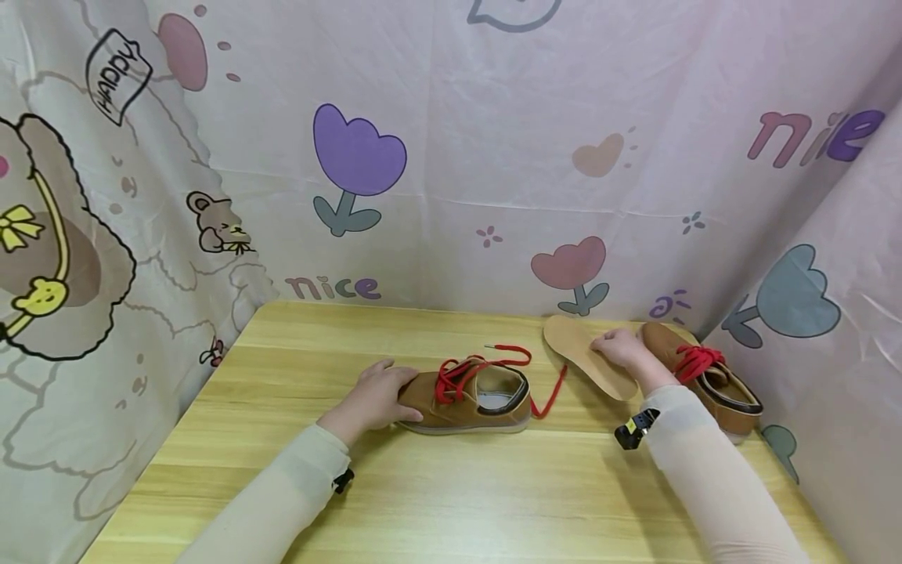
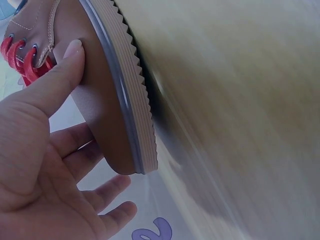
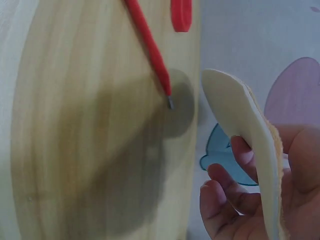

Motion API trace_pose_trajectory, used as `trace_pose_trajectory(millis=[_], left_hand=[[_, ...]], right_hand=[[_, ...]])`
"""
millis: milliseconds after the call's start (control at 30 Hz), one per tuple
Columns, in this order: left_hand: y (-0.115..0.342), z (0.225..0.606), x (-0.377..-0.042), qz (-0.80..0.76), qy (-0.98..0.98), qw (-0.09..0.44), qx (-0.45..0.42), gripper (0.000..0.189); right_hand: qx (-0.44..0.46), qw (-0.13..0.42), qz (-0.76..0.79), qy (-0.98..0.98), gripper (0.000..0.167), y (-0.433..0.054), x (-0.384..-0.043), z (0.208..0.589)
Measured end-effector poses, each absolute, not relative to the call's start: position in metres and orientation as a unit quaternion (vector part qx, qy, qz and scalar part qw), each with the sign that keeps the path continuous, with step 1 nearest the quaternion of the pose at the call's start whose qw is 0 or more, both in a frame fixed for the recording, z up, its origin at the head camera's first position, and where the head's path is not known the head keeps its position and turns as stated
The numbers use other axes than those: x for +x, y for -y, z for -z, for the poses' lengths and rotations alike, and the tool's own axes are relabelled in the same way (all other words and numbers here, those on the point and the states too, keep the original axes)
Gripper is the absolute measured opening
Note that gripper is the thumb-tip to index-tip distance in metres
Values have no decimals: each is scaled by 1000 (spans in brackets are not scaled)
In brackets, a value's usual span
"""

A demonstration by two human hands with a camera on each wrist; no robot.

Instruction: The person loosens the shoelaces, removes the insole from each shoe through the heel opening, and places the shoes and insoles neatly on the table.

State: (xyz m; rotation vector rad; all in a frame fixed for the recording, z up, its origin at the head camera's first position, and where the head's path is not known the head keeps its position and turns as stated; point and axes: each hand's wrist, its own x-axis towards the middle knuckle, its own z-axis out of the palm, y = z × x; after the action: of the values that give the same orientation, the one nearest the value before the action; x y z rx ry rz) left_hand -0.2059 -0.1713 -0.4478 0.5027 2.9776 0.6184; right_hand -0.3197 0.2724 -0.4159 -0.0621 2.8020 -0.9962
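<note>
A brown shoe (image 1: 503, 419) with red laces lies on the table, its toe to the left and its opening to the right. My left hand (image 1: 375, 398) grips it around the toe. In the left wrist view the thumb presses one side of the shoe (image 2: 95, 100), with fingers on the far side. My right hand (image 1: 622, 348) pinches a tan insole (image 1: 574, 348) by its edge. The right wrist view shows the insole (image 3: 232, 100) raised above the table, its pale underside facing the camera and fingers on both faces.
A second brown shoe (image 1: 736, 419) with tied red laces (image 1: 699, 360) stands at the right edge, beside the right forearm. One loose red lace (image 1: 550, 395) trails from the first shoe onto the wooden table (image 1: 451, 493). Printed curtains (image 1: 451, 157) hang behind and at both sides.
</note>
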Motion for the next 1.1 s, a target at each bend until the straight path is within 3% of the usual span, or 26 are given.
trace_pose_trajectory(millis=[333, 933, 1100], left_hand=[[172, 450, -205, -203, -965, 27, 165, 77], [172, 452, -206, -197, -966, 29, 162, 78], [172, 451, -206, -202, -966, 26, 162, 77]], right_hand=[[18, 91, 323, -942, 31, -273, -323, 434], [43, 85, 325, -941, 20, -274, -321, 449], [32, 89, 289, -952, 28, -278, -316, 442]])
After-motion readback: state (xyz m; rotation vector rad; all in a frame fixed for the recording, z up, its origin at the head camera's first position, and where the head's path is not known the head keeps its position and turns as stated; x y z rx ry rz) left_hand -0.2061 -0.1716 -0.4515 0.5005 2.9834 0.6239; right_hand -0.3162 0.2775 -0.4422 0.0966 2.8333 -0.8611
